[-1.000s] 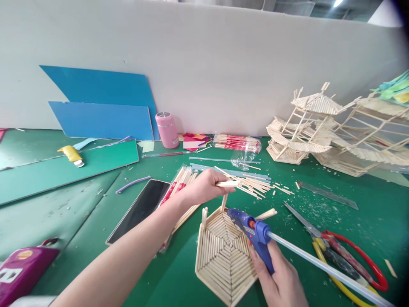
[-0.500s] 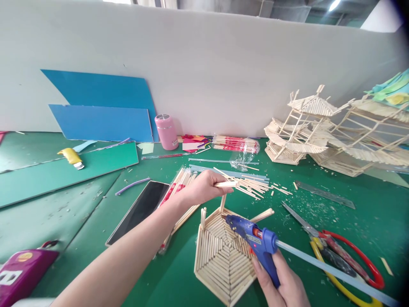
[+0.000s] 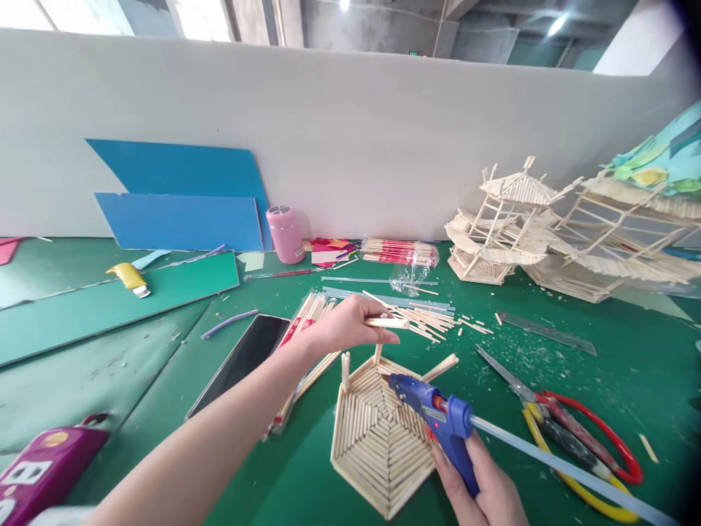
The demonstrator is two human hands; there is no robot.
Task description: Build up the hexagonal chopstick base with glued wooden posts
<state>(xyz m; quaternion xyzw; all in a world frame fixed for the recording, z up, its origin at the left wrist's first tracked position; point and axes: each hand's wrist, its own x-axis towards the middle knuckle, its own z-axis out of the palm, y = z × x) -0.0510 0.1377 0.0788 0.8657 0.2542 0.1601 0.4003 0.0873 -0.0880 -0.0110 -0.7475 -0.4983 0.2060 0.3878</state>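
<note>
We see the left hand (image 3: 340, 326) pinched shut on a short wooden stick (image 3: 386, 322), held level just above the far edge of the hexagonal stick base (image 3: 377, 435), which lies flat on the green surface (image 3: 629, 365) with short posts standing at several of its far corners. The right hand (image 3: 485, 489) is wrapped closed around the grip of the blue glue gun (image 3: 438, 418); its nozzle points left and hovers over the far part of the base, while a clear glue rod (image 3: 564, 462) trails out of its back toward the lower right. Just beyond the left hand lies a loose pile of sticks (image 3: 424, 319), and beside the forearm we find a black phone (image 3: 241, 360) lying flat. To the right of the base lie scissors with red and yellow handles (image 3: 569, 431). Farther back, a pink bottle (image 3: 285, 234) stands against the wall near blue boards (image 3: 180, 212), and finished stick pagoda models (image 3: 509, 226) sit at the far right
</note>
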